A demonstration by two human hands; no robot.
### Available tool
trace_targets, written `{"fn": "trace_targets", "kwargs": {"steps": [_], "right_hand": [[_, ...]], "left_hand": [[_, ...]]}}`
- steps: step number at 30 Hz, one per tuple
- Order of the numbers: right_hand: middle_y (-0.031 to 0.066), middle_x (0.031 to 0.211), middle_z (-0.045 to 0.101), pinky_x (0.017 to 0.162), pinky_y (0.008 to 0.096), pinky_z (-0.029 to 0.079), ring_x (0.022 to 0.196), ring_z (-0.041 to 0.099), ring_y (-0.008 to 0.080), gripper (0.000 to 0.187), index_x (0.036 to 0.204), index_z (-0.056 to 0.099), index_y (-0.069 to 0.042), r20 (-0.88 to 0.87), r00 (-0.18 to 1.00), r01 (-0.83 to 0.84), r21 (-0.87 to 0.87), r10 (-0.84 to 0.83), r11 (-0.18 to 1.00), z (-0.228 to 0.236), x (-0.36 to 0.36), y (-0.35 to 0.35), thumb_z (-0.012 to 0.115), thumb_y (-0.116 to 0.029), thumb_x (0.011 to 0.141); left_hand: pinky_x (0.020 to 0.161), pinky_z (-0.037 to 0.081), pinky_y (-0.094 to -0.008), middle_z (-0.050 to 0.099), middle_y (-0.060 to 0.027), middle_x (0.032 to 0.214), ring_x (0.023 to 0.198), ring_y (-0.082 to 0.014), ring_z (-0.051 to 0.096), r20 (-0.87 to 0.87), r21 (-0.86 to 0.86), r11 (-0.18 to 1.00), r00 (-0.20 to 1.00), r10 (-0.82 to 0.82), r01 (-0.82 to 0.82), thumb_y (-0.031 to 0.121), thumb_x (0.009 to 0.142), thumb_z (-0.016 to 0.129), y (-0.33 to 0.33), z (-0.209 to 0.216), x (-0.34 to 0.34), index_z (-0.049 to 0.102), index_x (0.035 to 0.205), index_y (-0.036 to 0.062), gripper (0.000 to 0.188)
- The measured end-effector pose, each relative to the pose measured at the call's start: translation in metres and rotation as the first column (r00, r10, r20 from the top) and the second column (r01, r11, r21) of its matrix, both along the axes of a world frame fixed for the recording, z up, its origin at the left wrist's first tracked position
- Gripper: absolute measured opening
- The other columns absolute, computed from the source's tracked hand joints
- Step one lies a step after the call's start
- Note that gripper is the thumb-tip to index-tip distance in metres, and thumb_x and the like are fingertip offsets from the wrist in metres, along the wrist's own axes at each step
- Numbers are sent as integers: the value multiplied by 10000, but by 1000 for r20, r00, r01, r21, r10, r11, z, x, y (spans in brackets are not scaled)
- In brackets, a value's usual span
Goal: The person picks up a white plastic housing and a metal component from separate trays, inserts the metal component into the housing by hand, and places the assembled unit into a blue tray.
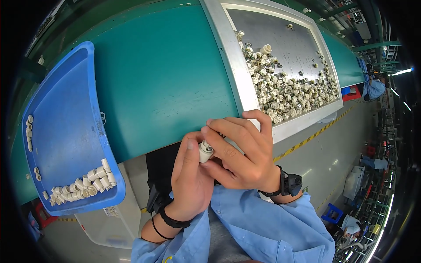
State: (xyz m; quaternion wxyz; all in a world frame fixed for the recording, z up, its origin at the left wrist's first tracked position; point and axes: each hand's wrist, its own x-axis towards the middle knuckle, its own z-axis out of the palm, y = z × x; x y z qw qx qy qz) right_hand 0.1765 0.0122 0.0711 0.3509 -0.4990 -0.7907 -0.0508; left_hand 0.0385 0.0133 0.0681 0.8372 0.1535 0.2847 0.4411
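Note:
A small white cylindrical part with a bit of metal at its top sits between my two hands, just in front of the bench edge. My left hand closes on it from the left, thumb and fingers against its side. From the right, my right hand closes on the same part; its thumb is by the lower end and its fingers bend over the top. Those right fingertips partly hide what is at the upper end. Both wrists wear black straps, the right one with a small dark device.
On the left of the green bench stands a blue tray with several white cylindrical pieces along its near edge. A metal-framed tray at the right holds a heap of small white-and-metal parts. Co-workers are far off.

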Motion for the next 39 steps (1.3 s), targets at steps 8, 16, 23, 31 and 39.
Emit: {"fn": "trace_targets", "kwargs": {"steps": [8, 16, 23, 31, 39], "right_hand": [[97, 1003, 697, 923, 441, 378, 844, 671, 224, 428, 1025, 722, -35, 12, 1000, 15, -40, -15, 999, 12, 5, 1, 758, -242, 652], [95, 957, 704, 932, 430, 374, 820, 663, 222, 285, 934, 736, -32, -306, 930, -282, -228, 206, 932, 21, 27, 11, 732, -155, 677], [94, 883, 709, 908, 412, 392, 787, 654, 220, 179, 899, 741, -31, -574, 772, -495, -272, 273, 826, 12, 37, 13, 726, -65, 724], [95, 870, 706, 890, 419, 397, 768, 645, 222, 173, 907, 742, -26, -639, 709, -548, -231, 300, 804, 3, 41, 13, 779, -65, 742], [93, 863, 701, 859, 417, 400, 761, 643, 220, 166, 909, 741, -25, -628, 722, -533, -235, 292, 813, 5, 40, 12, 788, -87, 763]], "left_hand": [[829, 455, -309, 560, -96, 991, 901, -175, 548, -169, 226, 959, 976, -136, 173, 366, 1083, 314, -4, -15, -9, 522, 1070, -15, 434], [789, 384, -302, 517, -60, 892, 826, -169, 478, 2, 191, 961, 979, -204, 200, 426, 1071, 306, -3, -20, -14, 503, 860, 24, 495], [733, 358, -294, 488, -44, 801, 789, -146, 446, -7, 235, 917, 944, -329, 322, 429, 1071, 297, 0, -18, -20, 490, 818, 32, 509], [693, 348, -283, 470, -34, 791, 757, -132, 418, -85, 262, 892, 930, -358, 368, 431, 1071, 310, 3, -13, -20, 499, 844, 14, 511], [705, 350, -267, 478, -21, 803, 767, -113, 414, -197, 358, 862, 931, -306, 359, 433, 1074, 316, 2, -11, -21, 558, 968, -26, 529]]}}
